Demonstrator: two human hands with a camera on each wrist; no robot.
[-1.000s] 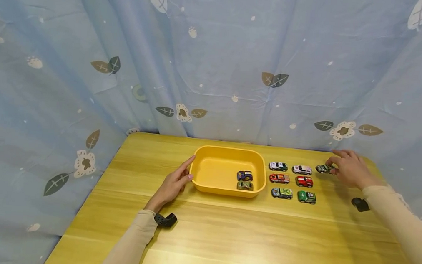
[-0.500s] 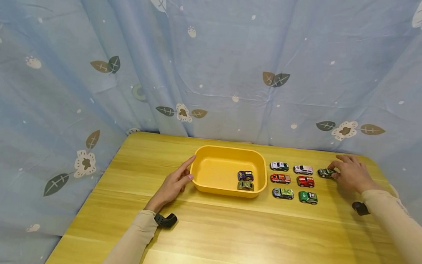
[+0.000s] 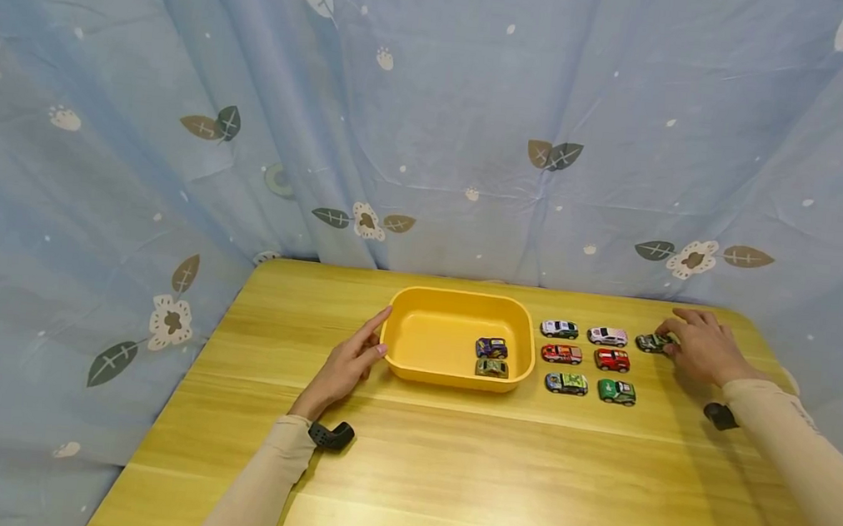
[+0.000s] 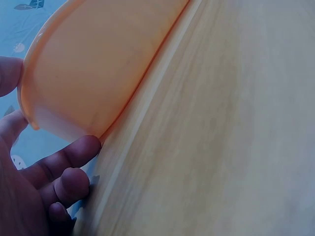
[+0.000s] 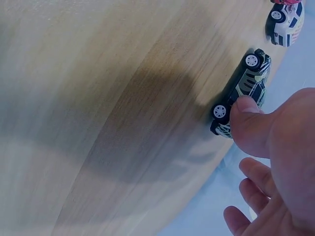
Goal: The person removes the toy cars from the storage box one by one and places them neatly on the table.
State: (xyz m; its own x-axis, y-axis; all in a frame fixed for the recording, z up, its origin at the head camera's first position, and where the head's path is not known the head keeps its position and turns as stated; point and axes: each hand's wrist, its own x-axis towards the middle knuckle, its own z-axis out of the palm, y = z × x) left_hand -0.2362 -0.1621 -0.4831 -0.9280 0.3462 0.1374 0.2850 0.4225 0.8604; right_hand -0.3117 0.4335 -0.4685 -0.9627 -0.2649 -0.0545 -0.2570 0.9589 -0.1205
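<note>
A yellow rectangular tray (image 3: 426, 339) stands on the table with a purple toy car (image 3: 492, 348) and an olive toy car (image 3: 492, 369) inside, at its right end. My left hand (image 3: 339, 371) rests against the tray's left end, thumb and fingertips touching the rim and outer wall. At the far right, my right hand (image 3: 707, 351) pinches a dark green camouflage toy car (image 5: 247, 88) between thumb and fingers. Its wheels appear to be on or very near the table. In the right wrist view the thumb covers part of its side; the opposing fingertip is hidden.
Between tray and right hand sit two white toy cars (image 3: 559, 329), an orange-red one (image 3: 561, 354), a red one (image 3: 612, 360), a blue-yellow one (image 3: 566, 383) and a green one (image 3: 617, 391). A blue patterned curtain (image 3: 470, 134) hangs behind the wooden table (image 3: 448, 474).
My right hand has lowered slightly with the camouflage car, bringing it down beside the back white car. The left hand stays against the tray. The head view has shifted a little.
</note>
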